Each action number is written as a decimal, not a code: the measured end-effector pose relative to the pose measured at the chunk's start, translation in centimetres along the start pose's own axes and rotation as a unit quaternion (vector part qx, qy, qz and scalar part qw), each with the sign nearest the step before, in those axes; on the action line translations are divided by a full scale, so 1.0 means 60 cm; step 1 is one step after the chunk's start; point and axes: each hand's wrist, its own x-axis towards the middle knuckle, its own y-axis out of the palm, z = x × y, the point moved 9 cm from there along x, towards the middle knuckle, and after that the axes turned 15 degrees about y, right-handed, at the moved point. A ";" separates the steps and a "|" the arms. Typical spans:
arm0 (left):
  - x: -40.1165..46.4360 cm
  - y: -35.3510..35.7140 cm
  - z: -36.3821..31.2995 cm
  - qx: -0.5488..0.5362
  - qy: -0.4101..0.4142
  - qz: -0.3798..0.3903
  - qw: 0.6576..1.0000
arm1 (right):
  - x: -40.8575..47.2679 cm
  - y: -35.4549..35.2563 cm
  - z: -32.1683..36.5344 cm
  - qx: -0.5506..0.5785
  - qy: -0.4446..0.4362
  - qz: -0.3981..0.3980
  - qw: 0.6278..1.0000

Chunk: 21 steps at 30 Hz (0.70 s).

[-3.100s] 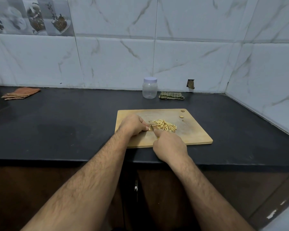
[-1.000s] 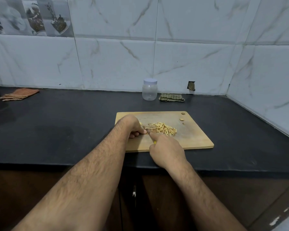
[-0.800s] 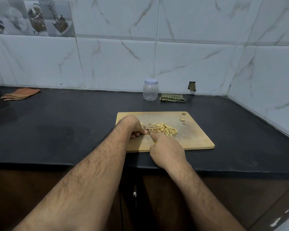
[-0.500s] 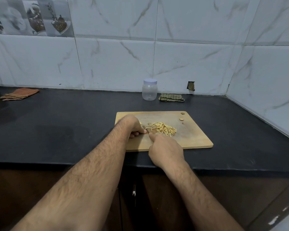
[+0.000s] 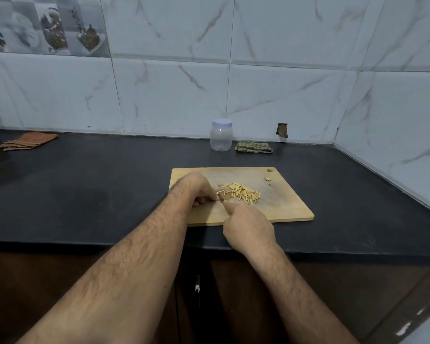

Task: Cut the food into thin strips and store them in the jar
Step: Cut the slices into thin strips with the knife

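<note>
At frame centre the left hand pinches a pale food piece while the right hand grips a mostly hidden knife; the light, stiff pale yellow strips probably scatter easily, so scooping suits them best.

Both hands meet beside pale strips on the board — jar behind.

Two hands, one cutting board, one lidded jar, two folded cloths, one heap of strips.
</note>
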 end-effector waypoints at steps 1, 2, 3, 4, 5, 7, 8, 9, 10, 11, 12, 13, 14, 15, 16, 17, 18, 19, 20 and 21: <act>-0.001 0.000 -0.001 0.002 0.000 -0.004 1.000 | 0.000 0.000 0.001 -0.003 -0.003 -0.004 1.000; -0.001 0.000 0.000 0.003 0.000 -0.008 1.000 | -0.001 -0.001 0.002 -0.007 -0.007 -0.008 1.000; -0.001 -0.001 0.000 0.003 -0.001 -0.012 1.000 | -0.003 -0.002 0.001 -0.012 -0.010 -0.010 1.000; -0.002 -0.001 0.001 0.003 -0.001 -0.016 1.000 | -0.006 -0.003 -0.003 -0.018 -0.013 -0.010 1.000; -0.003 -0.002 0.001 0.004 0.000 -0.021 1.000 | -0.011 -0.003 -0.007 -0.024 -0.016 -0.006 1.000; -0.004 -0.004 0.002 0.003 0.001 -0.027 1.000 | -0.024 0.002 -0.017 -0.034 -0.021 0.004 0.999; -0.004 -0.004 0.002 0.003 0.002 -0.028 1.000 | -0.030 0.004 -0.022 -0.033 -0.022 0.006 0.999; -0.004 -0.004 0.001 0.003 0.003 -0.028 1.000 | -0.033 0.003 -0.025 -0.027 -0.019 0.005 0.999; -0.006 -0.004 0.001 0.001 0.003 -0.028 1.000 | -0.032 0.002 -0.027 -0.019 -0.015 0.002 1.000; -0.007 -0.003 0.002 -0.002 0.003 -0.027 1.000 | -0.029 0.001 -0.027 -0.014 -0.011 -0.001 1.000; -0.009 -0.002 0.003 -0.005 0.003 -0.026 1.000 | -0.023 0.000 -0.025 -0.012 -0.009 -0.004 1.000; -0.010 -0.001 0.003 -0.009 0.003 -0.025 1.000 | -0.018 -0.001 -0.023 -0.011 -0.007 -0.005 1.000; -0.011 -0.002 0.003 -0.012 0.007 -0.028 1.000 | -0.013 -0.003 -0.021 -0.010 -0.004 -0.007 1.000; -0.011 -0.002 0.002 -0.014 0.013 -0.031 0.999 | -0.008 -0.007 -0.020 -0.007 -0.001 -0.011 1.000; -0.012 -0.002 0.001 -0.018 0.021 -0.031 0.999 | -0.004 -0.010 -0.020 -0.003 0.000 -0.016 1.000; -0.013 -0.003 0.002 -0.025 0.029 -0.031 0.999 | -0.001 -0.013 -0.020 0.002 -0.001 -0.020 1.000; -0.014 -0.003 0.003 -0.039 0.036 -0.029 0.998 | 0.000 -0.015 -0.019 0.007 -0.004 -0.022 1.000; -0.017 -0.004 0.006 -0.059 0.040 -0.024 0.997 | 0.000 -0.014 -0.017 0.012 -0.009 -0.020 1.000; -0.020 -0.004 0.009 -0.085 0.042 -0.019 0.995 | -0.001 -0.012 -0.014 0.015 -0.016 -0.015 1.000; -0.023 -0.006 0.012 -0.115 0.046 -0.017 0.992 | -0.003 -0.008 -0.010 0.015 -0.025 -0.011 1.000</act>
